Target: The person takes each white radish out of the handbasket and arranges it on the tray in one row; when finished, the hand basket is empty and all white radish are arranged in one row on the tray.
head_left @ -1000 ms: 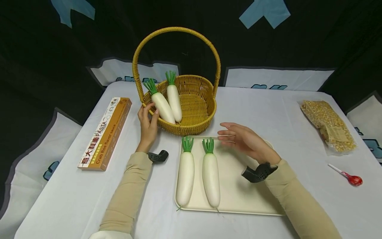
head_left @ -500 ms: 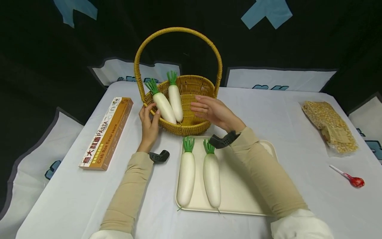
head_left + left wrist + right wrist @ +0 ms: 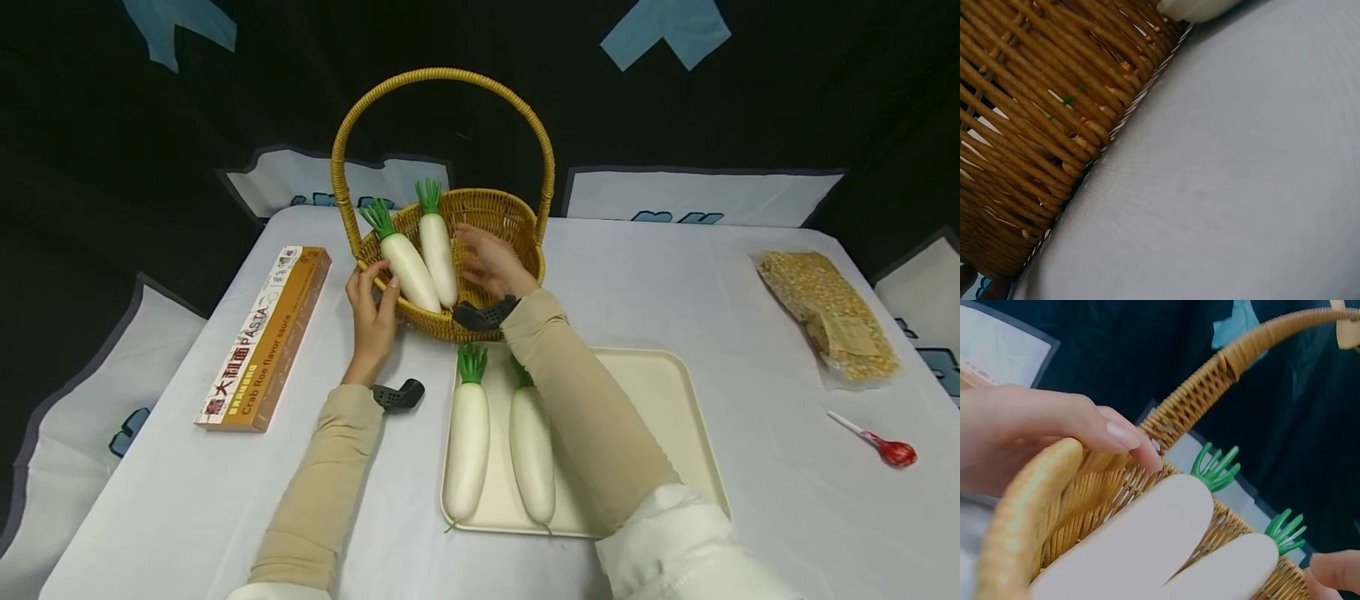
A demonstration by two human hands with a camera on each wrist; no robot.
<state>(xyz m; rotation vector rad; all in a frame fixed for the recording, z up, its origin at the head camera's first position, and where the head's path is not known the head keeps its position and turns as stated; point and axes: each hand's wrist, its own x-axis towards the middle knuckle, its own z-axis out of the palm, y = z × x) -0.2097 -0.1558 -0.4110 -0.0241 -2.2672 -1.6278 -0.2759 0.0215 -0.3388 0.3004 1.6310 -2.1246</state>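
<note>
My left hand point(image 3: 372, 325) grips the left rim of the wicker basket point(image 3: 442, 331); its thumb and a finger lie over that rim in the right wrist view. Two white daikon radishes with green tops lean inside the basket: the left radish point(image 3: 408, 271) and the other radish point(image 3: 437, 254). My right hand point(image 3: 497, 262) is inside the basket, right of the radishes, its fingers loosely spread and holding nothing. Below, a cream tray point(image 3: 660, 392) carries a third radish point(image 3: 467, 450) and another radish point(image 3: 531, 454), the latter partly covered by my right sleeve.
The basket's tall arched handle point(image 3: 442, 73) rises over the right hand. A pasta box point(image 3: 264, 337) lies at the left. On the right are a bag of corn kernels point(image 3: 825, 317) and a red lollipop point(image 3: 892, 453). A dark curtain point(image 3: 480, 133) hangs behind the table.
My right hand has moved from above the tray up and left into the basket, beside the radishes. The left hand has stayed at the rim.
</note>
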